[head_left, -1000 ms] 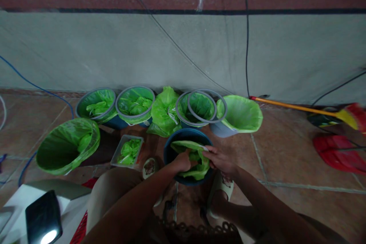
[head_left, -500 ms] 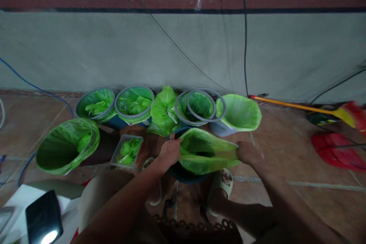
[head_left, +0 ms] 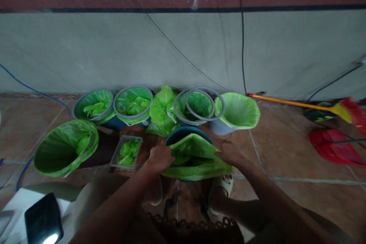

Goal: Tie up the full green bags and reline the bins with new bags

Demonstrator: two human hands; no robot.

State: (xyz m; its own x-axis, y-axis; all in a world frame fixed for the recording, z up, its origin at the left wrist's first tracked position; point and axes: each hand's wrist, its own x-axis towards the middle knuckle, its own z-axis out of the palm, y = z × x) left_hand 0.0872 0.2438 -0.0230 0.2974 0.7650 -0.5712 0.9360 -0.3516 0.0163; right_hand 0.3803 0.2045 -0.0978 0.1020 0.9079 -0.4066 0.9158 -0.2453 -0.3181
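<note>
The bag (head_left: 197,171) is over the bucket (head_left: 183,134), right of the tub (head_left: 116,155) and left of the broom (head_left: 291,101).

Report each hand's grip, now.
Left hand: closed, holding the green bin liner at its left edge.
Right hand: closed, holding its right edge.

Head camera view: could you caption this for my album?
Left hand and right hand hold open a translucent green plastic bag over a round dark-blue bucket.

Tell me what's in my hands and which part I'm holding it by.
A green bag over the blue bin, held by its open rim: left hand on one side, right hand on the other.
</note>
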